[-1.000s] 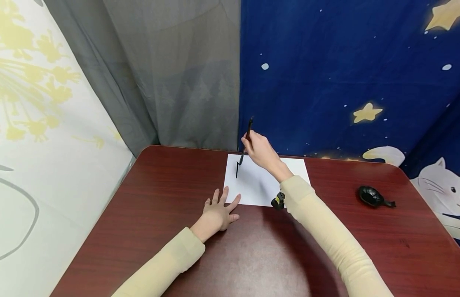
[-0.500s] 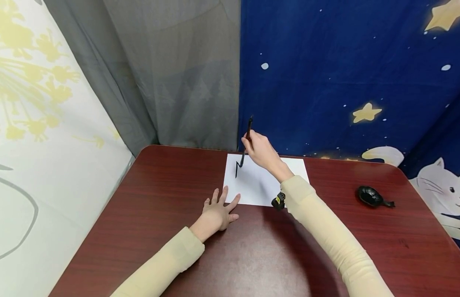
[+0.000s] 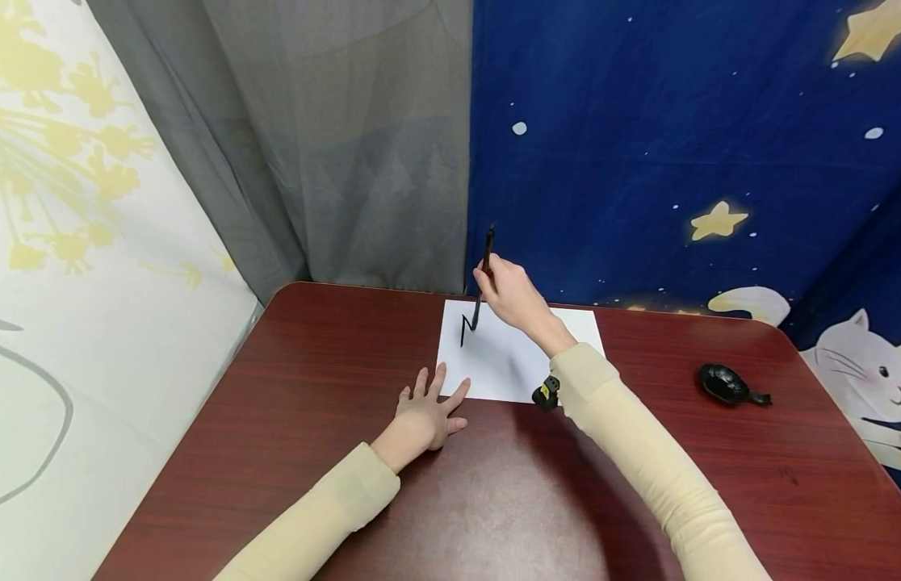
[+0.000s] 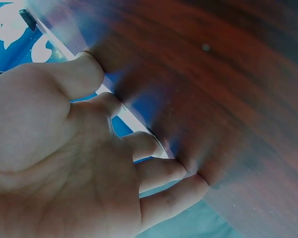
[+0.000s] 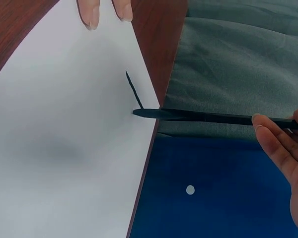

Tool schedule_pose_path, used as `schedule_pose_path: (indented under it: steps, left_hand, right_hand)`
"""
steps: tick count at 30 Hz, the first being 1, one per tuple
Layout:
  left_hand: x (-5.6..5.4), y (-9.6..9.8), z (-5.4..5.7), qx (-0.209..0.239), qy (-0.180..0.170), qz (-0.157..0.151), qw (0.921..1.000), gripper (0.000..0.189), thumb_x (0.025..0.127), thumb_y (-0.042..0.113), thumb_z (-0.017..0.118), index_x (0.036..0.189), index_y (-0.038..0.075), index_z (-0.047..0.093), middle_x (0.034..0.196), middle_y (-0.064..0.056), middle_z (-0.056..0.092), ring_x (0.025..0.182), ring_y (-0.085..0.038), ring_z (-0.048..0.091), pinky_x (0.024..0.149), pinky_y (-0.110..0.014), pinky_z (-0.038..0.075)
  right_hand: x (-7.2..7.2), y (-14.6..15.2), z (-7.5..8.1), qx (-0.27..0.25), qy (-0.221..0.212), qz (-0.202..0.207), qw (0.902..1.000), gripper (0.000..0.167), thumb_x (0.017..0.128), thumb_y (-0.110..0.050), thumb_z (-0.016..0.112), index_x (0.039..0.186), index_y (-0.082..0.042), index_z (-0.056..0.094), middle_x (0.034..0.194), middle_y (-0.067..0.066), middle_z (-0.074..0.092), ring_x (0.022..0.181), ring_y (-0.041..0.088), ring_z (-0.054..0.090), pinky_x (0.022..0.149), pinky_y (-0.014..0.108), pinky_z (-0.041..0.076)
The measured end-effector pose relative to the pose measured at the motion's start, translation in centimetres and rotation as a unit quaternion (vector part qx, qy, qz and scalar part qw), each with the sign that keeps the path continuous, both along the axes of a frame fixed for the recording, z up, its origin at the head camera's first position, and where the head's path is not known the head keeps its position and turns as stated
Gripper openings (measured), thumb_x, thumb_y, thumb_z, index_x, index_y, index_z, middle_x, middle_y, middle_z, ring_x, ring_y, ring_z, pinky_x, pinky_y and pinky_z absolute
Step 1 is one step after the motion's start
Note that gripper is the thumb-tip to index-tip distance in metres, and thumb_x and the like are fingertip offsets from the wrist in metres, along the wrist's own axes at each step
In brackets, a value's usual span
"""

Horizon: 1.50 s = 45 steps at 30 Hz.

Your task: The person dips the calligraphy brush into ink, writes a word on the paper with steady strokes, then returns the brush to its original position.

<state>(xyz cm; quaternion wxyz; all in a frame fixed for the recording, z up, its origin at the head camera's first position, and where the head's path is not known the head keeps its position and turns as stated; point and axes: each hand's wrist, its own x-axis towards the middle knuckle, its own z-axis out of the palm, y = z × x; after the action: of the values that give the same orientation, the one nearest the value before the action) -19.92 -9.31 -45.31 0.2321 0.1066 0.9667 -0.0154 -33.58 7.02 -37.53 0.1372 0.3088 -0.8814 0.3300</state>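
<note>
My right hand (image 3: 514, 296) pinches a dark writing brush (image 3: 488, 252) by its handle, held nearly upright over a white sheet of paper (image 3: 523, 363). In the right wrist view the brush (image 5: 188, 115) touches the paper (image 5: 64, 99) with its black tip beside a thin black stroke (image 5: 133, 89). In the head view the painted black line (image 3: 463, 331) runs down, with a slanting line from its top to the brush tip. My left hand (image 3: 421, 421) lies with fingers spread, its longer fingertips on the paper's near left corner. The left wrist view shows its palm (image 4: 79, 153) and fingertips against the tabletop.
A small black dish (image 3: 725, 383) with a short handle sits on the right of the dark red wooden table (image 3: 334, 355). Grey curtain (image 3: 378, 161) and blue star-patterned curtain (image 3: 603, 177) hang right behind the table's far edge. A black wrist camera (image 3: 546, 394) is on my right wrist.
The brush tip has moved slightly down and right on the paper, lengthening the slanting black line. My left hand has stayed in place.
</note>
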Motion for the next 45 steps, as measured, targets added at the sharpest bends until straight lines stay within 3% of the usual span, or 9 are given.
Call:
schedule_pose_path:
  steps: [7,18,31,39,45]
  left_hand:
    - [0.0,0.0,0.0,0.007,-0.005,0.004,1.0,0.064,0.106,0.052,0.034,0.162,0.042,0.005,0.17,-0.005,-0.009,0.155,-0.032,-0.004,0.12,-0.052,0.019]
    - [-0.6,-0.4,-1.4,0.004,0.002,-0.004,1.0,0.065,0.105,0.057,0.031,0.162,0.043,0.004,0.169,-0.004,-0.01,0.154,-0.031,-0.006,0.12,-0.051,0.019]
    - [0.0,-0.2,-0.3,0.007,0.006,0.001,1.0,0.064,0.106,0.054,0.033,0.163,0.042,0.006,0.17,-0.004,-0.008,0.155,-0.032,-0.003,0.119,-0.052,0.021]
    - [-0.3,-0.3,-0.9,0.003,0.009,-0.003,1.0,0.064,0.105,0.056,0.034,0.162,0.042,0.007,0.17,-0.004,-0.007,0.155,-0.032,-0.002,0.12,-0.052,0.021]
    - [0.3,-0.1,0.4,0.001,0.007,-0.002,1.0,0.063,0.107,0.052,0.033,0.163,0.04,0.007,0.17,-0.005,-0.006,0.155,-0.032,-0.001,0.119,-0.052,0.021]
  right_hand:
    - [0.1,0.0,0.1,0.002,0.0,0.002,1.0,0.019,0.108,-0.015,0.049,0.104,0.0,0.061,0.083,0.011,0.064,0.068,0.02,0.064,0.06,0.034,0.053]
    - [0.2,0.3,0.2,0.005,0.006,0.0,1.0,0.019,0.107,-0.014,0.049,0.101,-0.001,0.061,0.081,0.01,0.063,0.065,0.019,0.062,0.058,0.033,0.051]
    - [0.4,0.5,0.3,0.012,0.013,-0.004,0.9998,0.019,0.106,-0.014,0.051,0.099,0.0,0.061,0.074,0.008,0.059,0.061,0.019,0.054,0.056,0.032,0.046]
    - [0.8,0.6,0.5,0.013,0.006,-0.001,0.9999,0.02,0.106,-0.015,0.051,0.099,0.0,0.062,0.072,0.006,0.057,0.059,0.019,0.053,0.055,0.032,0.046]
    - [1.0,0.6,0.8,0.01,0.003,-0.003,0.9999,0.02,0.106,-0.015,0.051,0.099,0.0,0.063,0.072,0.007,0.058,0.058,0.019,0.054,0.054,0.032,0.047]
